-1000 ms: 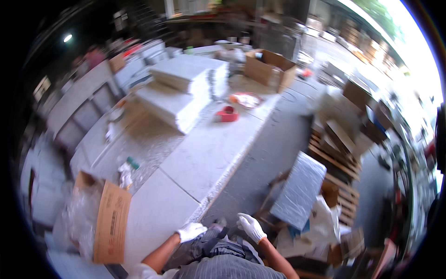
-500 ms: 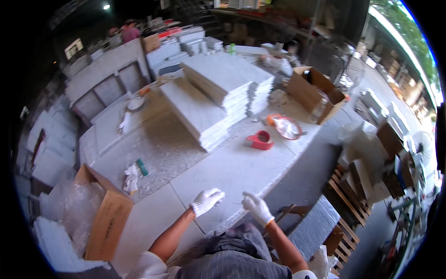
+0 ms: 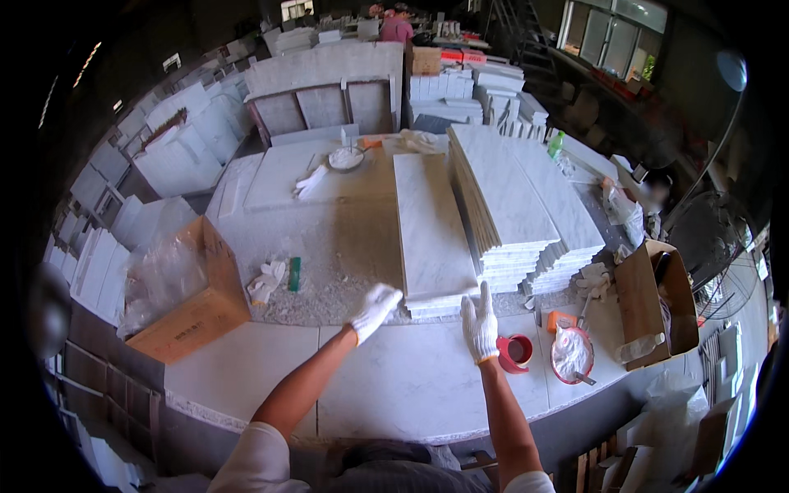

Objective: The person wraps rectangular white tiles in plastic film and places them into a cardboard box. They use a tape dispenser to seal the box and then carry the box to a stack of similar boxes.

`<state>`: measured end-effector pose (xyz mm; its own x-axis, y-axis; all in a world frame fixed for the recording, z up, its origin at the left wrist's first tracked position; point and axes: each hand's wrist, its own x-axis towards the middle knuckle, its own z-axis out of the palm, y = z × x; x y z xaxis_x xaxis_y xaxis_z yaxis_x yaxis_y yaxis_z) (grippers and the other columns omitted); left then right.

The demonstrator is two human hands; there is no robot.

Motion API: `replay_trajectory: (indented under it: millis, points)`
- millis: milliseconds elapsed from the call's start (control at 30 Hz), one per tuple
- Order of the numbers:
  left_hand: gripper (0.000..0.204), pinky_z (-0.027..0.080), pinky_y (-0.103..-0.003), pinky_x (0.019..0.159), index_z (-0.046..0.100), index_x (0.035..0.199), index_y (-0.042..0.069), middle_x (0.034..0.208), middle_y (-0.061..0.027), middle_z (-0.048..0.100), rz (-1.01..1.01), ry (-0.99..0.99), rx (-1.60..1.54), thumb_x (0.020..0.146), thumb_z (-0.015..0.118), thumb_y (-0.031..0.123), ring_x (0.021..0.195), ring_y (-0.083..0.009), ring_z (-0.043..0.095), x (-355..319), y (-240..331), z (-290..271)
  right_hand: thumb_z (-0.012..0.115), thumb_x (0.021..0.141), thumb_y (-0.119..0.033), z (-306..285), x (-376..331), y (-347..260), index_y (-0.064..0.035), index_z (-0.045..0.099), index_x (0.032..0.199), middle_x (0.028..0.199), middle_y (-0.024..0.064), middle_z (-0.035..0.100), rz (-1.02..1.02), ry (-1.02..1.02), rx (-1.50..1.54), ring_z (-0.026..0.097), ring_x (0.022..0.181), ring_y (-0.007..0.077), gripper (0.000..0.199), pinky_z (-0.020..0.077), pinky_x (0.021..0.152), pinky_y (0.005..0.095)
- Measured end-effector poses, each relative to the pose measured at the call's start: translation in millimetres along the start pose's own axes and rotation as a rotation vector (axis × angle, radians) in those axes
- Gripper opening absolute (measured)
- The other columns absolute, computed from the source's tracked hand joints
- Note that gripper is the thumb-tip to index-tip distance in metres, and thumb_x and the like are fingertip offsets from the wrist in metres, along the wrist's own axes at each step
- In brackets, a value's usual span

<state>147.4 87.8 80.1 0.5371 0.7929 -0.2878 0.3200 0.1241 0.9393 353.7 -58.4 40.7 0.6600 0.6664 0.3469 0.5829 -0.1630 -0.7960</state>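
Note:
My left hand, in a white knit glove, reaches forward with nothing in it, fingers stretched toward the near left corner of a low stack of white marble slabs. By the stack's near right corner is my right hand, gloved alike, its fingers extended and apart. I cannot tell whether either hand touches the slabs. Taller slab stacks stand right behind. A red tape dispenser sits just right of my right wrist. Further right lies a red-rimmed bowl of white material with a spatula in it.
An open cardboard box with clear plastic stands at the left, another box at the right. Loose gloves lie beside a green-handled tool. A fan stands far right. A person in pink is in the background.
My view has swung round to face the slab stacks more squarely. Both hands have gone from low over the bench's front edge forward to the low stack's near end.

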Motion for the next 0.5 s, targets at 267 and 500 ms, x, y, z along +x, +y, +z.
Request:
replay_trajectory:
  millis: [267, 500]
  points:
    - [0.050, 0.051, -0.033, 0.069, 0.059, 0.101, 0.000, 0.093, -0.0093, 0.061, -0.071, 0.171, 0.063, 0.087, 0.067, 0.048, 0.087, -0.0165, 0.059, 58, 20, 30, 0.053, 0.100, -0.021, -9, 27, 5, 0.0023, 0.047, 0.139, 0.100, 0.0128, 0.065, 0.258, -0.122, 0.482, 0.062, 0.085, 0.0140, 0.046, 0.0528, 0.070, 0.0298]
    - [0.056, 0.054, -0.033, 0.080, 0.059, 0.117, 0.001, 0.109, -0.0097, 0.064, -0.146, 0.110, 0.301, 0.087, 0.069, 0.048, 0.098, -0.0168, 0.061, 96, 42, 19, 0.052, 0.101, -0.016, -11, 26, -16, 0.0074, 0.046, 0.138, 0.087, 0.0061, 0.062, 0.403, -0.063, 0.717, 0.059, 0.075, 0.0108, 0.044, 0.0519, 0.068, 0.0259]
